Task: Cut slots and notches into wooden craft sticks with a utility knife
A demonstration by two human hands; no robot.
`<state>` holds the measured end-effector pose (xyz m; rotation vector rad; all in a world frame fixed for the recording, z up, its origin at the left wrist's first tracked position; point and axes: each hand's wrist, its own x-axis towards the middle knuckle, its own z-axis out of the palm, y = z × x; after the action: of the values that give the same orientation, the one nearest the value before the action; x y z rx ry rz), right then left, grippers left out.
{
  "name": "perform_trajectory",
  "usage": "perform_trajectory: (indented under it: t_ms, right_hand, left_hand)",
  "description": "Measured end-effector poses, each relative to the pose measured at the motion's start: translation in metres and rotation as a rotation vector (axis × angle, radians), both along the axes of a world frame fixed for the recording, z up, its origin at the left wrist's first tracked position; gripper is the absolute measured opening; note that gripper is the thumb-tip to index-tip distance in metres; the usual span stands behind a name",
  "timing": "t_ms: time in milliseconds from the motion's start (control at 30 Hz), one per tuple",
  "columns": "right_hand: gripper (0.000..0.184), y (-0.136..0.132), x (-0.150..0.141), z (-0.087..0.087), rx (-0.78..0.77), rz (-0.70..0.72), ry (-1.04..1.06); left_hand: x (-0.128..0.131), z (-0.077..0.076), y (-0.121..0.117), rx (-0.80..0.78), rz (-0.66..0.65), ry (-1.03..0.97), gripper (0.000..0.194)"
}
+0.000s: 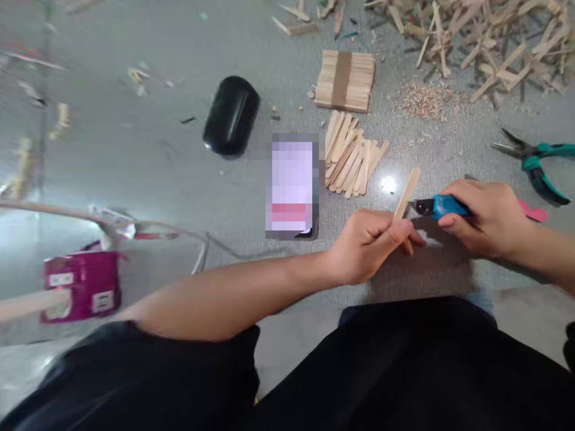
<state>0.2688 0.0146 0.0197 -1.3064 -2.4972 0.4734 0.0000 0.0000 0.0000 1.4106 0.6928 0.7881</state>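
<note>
My left hand (372, 242) pinches a flat wooden craft stick (408, 193) between thumb and fingers, its rounded end pointing up and away from me. My right hand (487, 215) is wrapped round a blue utility knife (447, 206). The knife's dark front end points left, with the blade at the side of the stick; whether it cuts in cannot be made out. Beyond my left hand lies a loose pile of craft sticks (353, 158). Behind that pile is a banded bundle of sticks (330, 81).
A phone (291, 179) with a blurred screen lies left of the sticks, and a black rounded case (232, 117) farther left. Teal-handled pliers (532, 157) rest at the right. Wood shavings (429, 100) and a heap of cut sticks (489, 45) cover the back right. A magenta packet (83, 284) sits at left.
</note>
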Motion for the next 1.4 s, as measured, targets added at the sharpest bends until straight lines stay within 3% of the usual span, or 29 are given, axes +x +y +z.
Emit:
perform_trajectory:
  t_ms: [433, 700, 967, 1233, 1400]
  right_hand:
    - [0.077, -0.013, 0.002, -0.003, 0.199, -0.019, -0.152]
    - [0.092, -0.013, -0.004, 0.001, 0.106, -0.1, -0.268]
    - [0.11, -0.011, -0.01, 0.012, 0.011, -0.137, -0.371]
    - [0.103, -0.01, -0.012, 0.019, 0.061, -0.205, -0.383]
    - [0.093, -0.009, -0.013, 0.02, 0.145, -0.26, -0.35]
  left_hand:
    - [0.0, 0.003, -0.006, 0.018, 0.023, 0.073, 0.055]
    - [0.0, 0.002, -0.007, 0.085, 0.024, 0.125, 0.056]
    - [0.001, 0.0, -0.016, 0.174, 0.114, 0.18, 0.057]
    - [0.006, -0.004, -0.015, -0.127, 0.16, 0.062, 0.069]
    - [0.008, -0.003, -0.008, -0.188, 0.194, -0.007, 0.072]
